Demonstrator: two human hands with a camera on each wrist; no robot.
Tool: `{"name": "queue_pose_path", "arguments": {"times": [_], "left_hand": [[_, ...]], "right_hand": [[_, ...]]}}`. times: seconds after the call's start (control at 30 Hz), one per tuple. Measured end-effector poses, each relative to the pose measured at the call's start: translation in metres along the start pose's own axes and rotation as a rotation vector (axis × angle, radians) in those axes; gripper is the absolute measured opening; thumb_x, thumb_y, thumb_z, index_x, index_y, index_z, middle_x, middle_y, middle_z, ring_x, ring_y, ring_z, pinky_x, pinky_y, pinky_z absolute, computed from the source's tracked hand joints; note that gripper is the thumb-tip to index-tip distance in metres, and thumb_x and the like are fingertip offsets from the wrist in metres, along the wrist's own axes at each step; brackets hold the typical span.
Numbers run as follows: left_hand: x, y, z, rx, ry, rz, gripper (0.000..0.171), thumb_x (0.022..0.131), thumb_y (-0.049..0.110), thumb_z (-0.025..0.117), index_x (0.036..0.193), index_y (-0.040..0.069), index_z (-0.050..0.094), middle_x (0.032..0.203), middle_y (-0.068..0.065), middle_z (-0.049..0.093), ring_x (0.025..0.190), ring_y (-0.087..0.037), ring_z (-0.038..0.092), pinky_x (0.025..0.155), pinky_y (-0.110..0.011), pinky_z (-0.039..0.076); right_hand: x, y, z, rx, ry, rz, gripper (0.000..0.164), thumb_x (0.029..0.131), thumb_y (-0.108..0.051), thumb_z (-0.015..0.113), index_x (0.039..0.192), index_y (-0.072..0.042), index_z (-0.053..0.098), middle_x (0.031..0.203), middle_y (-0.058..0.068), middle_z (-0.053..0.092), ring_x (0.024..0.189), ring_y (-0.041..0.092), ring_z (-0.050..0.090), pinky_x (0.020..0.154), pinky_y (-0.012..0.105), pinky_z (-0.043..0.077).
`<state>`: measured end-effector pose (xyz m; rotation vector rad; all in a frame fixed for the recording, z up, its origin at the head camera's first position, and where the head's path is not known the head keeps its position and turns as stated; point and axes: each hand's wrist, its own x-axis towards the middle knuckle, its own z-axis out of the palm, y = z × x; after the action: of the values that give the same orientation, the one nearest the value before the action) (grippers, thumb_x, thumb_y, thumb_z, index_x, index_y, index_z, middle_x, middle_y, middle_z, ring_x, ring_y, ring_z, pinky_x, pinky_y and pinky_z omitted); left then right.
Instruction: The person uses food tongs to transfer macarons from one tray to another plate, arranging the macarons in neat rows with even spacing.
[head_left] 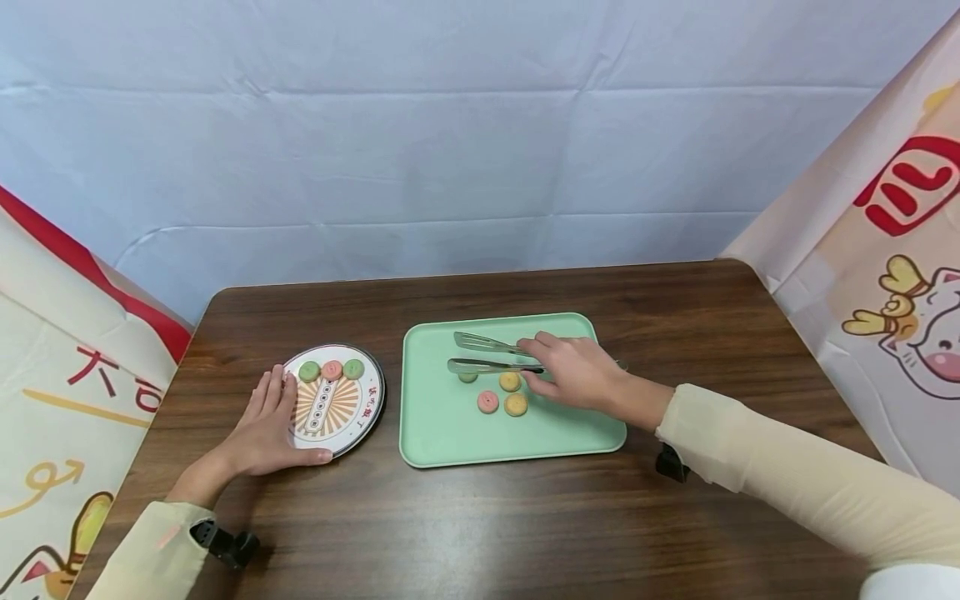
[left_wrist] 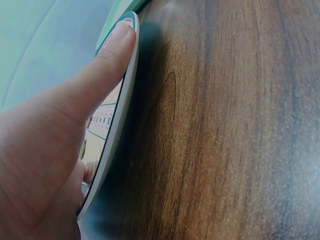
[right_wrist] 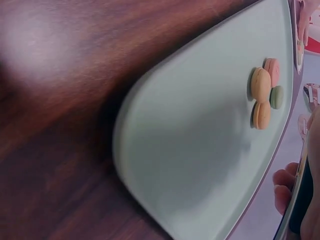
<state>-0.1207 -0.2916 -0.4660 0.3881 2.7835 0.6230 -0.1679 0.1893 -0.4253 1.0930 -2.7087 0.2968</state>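
Observation:
My right hand (head_left: 577, 369) grips a pair of metal serving tongs (head_left: 491, 342) over the light green tray (head_left: 442, 433). The tongs' arms stand apart, one overlapping a green macaron (right_wrist: 276, 97) in the head view. Close by on the tray lie a pink macaron (head_left: 488, 402) and two yellow macarons (head_left: 516, 405). My left hand (head_left: 264, 429) rests on the near left rim of a round printed plate (head_left: 365, 425), fingers extended and thumb (left_wrist: 119, 45) along the edge. Along the plate's far side sit two green macarons (head_left: 353, 369) with a pink one (head_left: 332, 371) between them.
Plate and tray stand side by side on a dark wooden table (head_left: 450, 533), a strip of wood between them. A pale cloth (head_left: 480, 150) hangs behind the table, and printed cloths (head_left: 900, 275) hang at both sides.

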Motion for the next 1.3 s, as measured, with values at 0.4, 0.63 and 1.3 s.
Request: {"name": "queue_pose_path", "arguments": {"times": [0.4, 0.63, 1.3], "left_hand": [[0.001, -0.001, 0.0, 0.005, -0.02, -0.022, 0.143, 0.07, 0.066, 0.081, 0.155, -0.017, 0.002, 0.163, -0.034, -0.016, 0.15, -0.05, -0.015, 0.118, -0.067, 0.001], [0.0, 0.002, -0.001, 0.022, -0.009, -0.014, 0.141, 0.07, 0.064, 0.083, 0.154, -0.019, 0.005, 0.162, -0.037, -0.012, 0.15, -0.052, -0.012, 0.117, -0.069, 0.004], [0.001, 0.001, -0.002, 0.014, -0.029, -0.029, 0.144, 0.07, 0.067, 0.081, 0.155, -0.017, 0.001, 0.163, -0.035, -0.015, 0.15, -0.05, -0.015, 0.118, -0.068, 0.003]], "right_hand": [[-0.018, 0.008, 0.0, -0.013, 0.026, 0.004, 0.037, 0.093, -0.029, 0.07, 0.123, -0.006, 0.069, 0.091, 0.002, 0.065, 0.056, 0.007, 0.051, 0.044, 0.022, 0.04], [-0.026, 0.014, -0.001, -0.006, 0.025, 0.001, 0.038, 0.092, -0.029, 0.071, 0.123, -0.006, 0.07, 0.092, 0.003, 0.066, 0.054, 0.006, 0.05, 0.043, 0.021, 0.037], [-0.042, 0.024, 0.001, -0.005, 0.03, -0.005, 0.038, 0.092, -0.03, 0.073, 0.122, -0.006, 0.07, 0.092, 0.003, 0.066, 0.057, 0.007, 0.054, 0.044, 0.023, 0.04]]}}
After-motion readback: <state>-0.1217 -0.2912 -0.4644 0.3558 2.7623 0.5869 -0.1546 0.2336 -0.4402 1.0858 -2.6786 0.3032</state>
